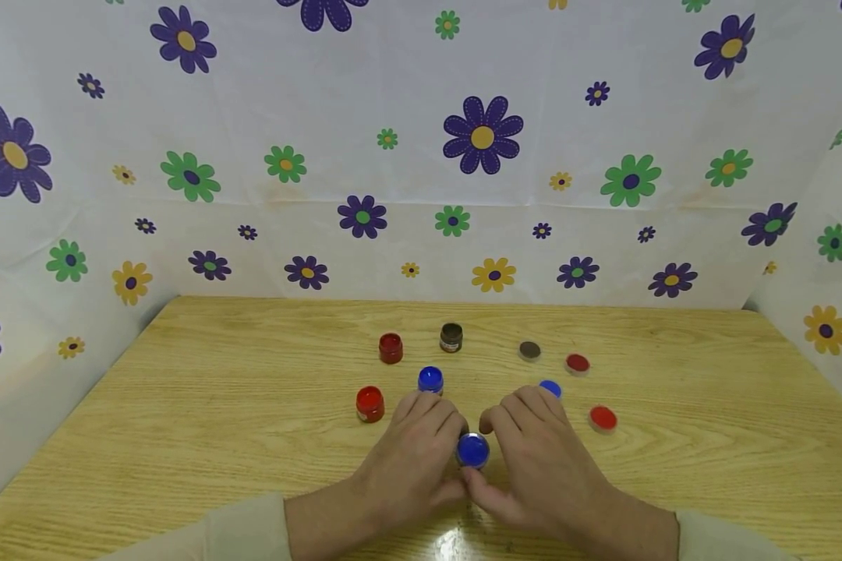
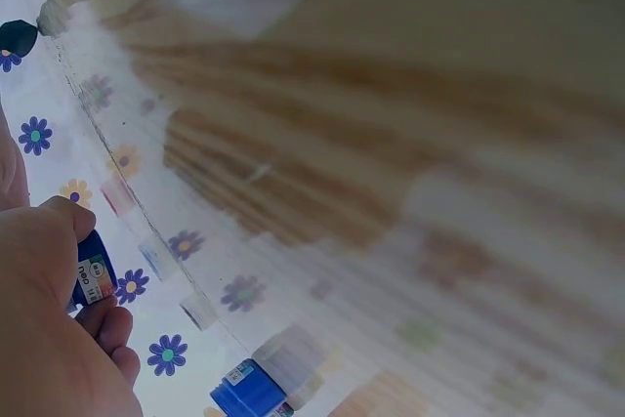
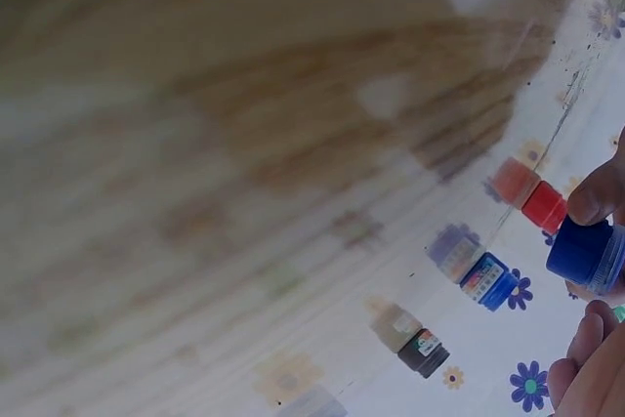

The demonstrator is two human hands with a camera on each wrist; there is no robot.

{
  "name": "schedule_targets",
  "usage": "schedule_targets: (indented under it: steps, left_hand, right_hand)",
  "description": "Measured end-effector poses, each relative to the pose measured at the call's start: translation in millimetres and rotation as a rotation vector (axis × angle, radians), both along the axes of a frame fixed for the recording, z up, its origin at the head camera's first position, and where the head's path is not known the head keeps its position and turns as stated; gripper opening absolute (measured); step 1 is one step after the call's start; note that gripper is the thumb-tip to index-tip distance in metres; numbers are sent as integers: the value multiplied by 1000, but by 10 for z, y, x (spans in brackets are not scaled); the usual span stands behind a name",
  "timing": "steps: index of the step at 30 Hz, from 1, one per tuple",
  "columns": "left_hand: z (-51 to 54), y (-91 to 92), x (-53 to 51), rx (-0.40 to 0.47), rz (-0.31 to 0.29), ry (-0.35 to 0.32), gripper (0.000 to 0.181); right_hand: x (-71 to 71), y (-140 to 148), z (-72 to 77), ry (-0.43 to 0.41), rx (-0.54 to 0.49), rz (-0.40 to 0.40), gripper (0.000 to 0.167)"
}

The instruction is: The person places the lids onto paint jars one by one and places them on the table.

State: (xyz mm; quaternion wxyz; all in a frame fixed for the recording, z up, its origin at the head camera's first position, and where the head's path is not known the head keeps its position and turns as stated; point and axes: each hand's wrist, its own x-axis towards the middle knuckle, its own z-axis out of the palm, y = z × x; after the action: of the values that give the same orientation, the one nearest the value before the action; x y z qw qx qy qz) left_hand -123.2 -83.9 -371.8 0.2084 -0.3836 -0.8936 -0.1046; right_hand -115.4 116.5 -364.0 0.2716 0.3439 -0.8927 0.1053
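Both hands meet around a small blue paint jar [image 1: 473, 450] with a clear-rimmed lid on top, near the front of the table. My left hand [image 1: 410, 456] grips its left side; the left wrist view shows the labelled jar [image 2: 93, 271] between thumb and curled fingers of the left hand [image 2: 44, 290]. From the right, my right hand [image 1: 540, 460] holds the jar, its thumb at the near edge and its index finger curled at the far side. The right wrist view has the jar [image 3: 580, 249] at the edge, above the curled fingers [image 3: 586, 344].
Uncovered jars stand behind the hands: red [image 1: 369, 404], dark red [image 1: 390, 348], black [image 1: 451, 337] and blue [image 1: 430, 379]. Loose lids lie to the right: dark [image 1: 529, 351], dark red [image 1: 578, 364], blue [image 1: 550, 388] and red [image 1: 603, 419]. A flowered cloth [image 1: 421, 171] hangs behind the table.
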Motion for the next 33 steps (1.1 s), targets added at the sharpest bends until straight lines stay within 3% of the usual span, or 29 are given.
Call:
schedule_targets:
  steps: [6, 12, 19, 33]
  left_hand:
    - [-13, 10, -5, 24, -12, 43, 38]
    - [-17, 11, -8, 26, -16, 38, 39]
    - [-7, 11, -8, 6, -5, 20, 40]
    - [-4, 17, -9, 11, -16, 47, 39]
  right_hand:
    - [7, -10, 2, 21, -24, 32, 30]
    - [10, -14, 2, 58, -42, 55, 28]
    - [7, -15, 1, 32, -20, 35, 27]
    - [11, -11, 5, 1, 10, -2, 31]
